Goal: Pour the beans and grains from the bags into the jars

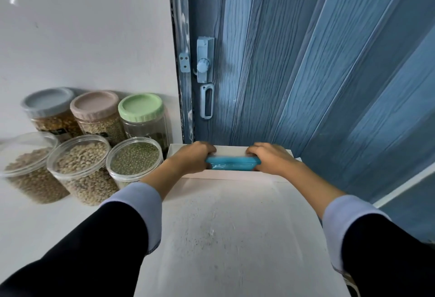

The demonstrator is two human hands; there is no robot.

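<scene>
Here, a blue object [233, 163] is held at both ends, fingers curled around it, by the left hand [190, 157] and right hand [270, 159] at centre frame, probably for lifting from the white box [235, 175].

Both arms stretched forward over a white cabinet top [226, 238]. Left hand [190, 156] and right hand [270, 157] curled round the two ends of a blue handle [231, 163] at the far edge of that top, just before a white box rim [230, 149]. Left of the handle: three open jars, of pale beans [28, 167], tan beans [81, 167] and mung beans [134, 157]. Behind those, three lidded jars, grey [48, 102], pink [95, 105], green [140, 107]. Beyond the handle, a blue folding door [306, 61] with a knob latch [203, 64].
</scene>
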